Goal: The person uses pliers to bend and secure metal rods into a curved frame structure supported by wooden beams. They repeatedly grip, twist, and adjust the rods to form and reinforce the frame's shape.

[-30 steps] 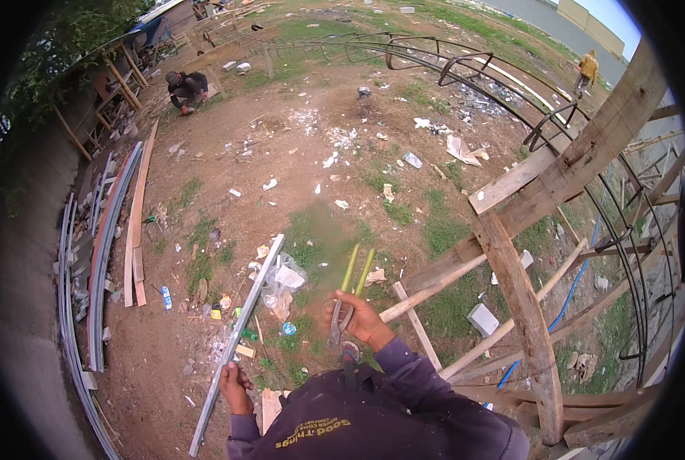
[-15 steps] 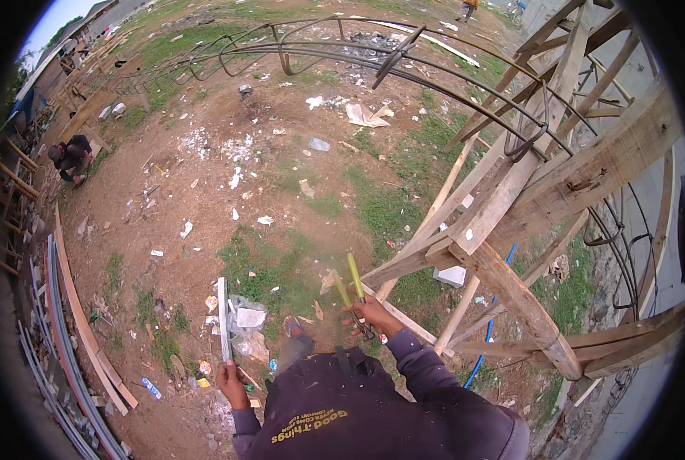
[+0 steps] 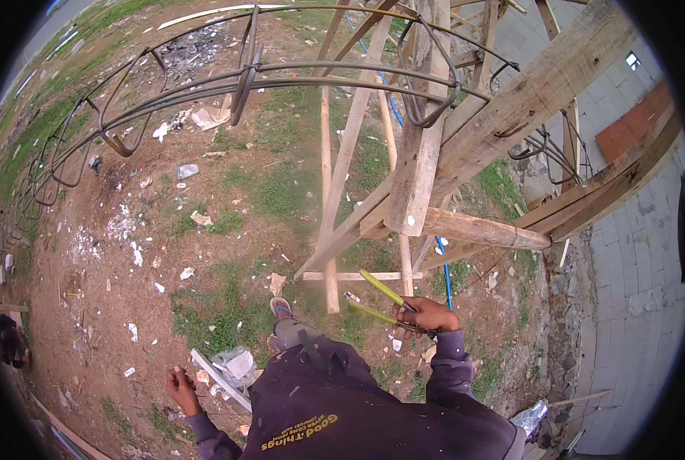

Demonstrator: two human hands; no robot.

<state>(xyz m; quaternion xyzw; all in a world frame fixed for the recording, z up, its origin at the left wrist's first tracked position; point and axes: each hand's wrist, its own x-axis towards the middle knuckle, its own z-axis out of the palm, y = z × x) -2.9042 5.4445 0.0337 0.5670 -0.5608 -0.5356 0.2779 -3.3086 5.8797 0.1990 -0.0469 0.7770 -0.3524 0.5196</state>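
In my right hand (image 3: 427, 316) are pliers (image 3: 382, 287) with two yellow handles spread apart, pointing away to the left. My fingers wrap round their dark metal end, so the jaws are mostly hidden. Low on the left, my left hand (image 3: 181, 389) hangs over the dirt with its fingers curled and drawn together. Whatever they may hold is too small to make out. A pale straight bar (image 3: 218, 379) lies on the ground to the right of that hand, apart from it. Next to the bar is a clear plastic bag (image 3: 237, 366).
A long rebar cage (image 3: 181, 95) arches across ahead, its right end resting at a wooden frame (image 3: 417, 180). Thick beams (image 3: 542, 84) reach toward the right. A grey block wall (image 3: 626, 261) and a blue hose (image 3: 447, 285) lie beyond. Someone crouches (image 3: 11, 341) at far left.
My view has swung to the right, bringing the wooden frame and wall toward the middle. My right hand has moved outward with the pliers, whose handles now point more leftward. My left hand has moved left.
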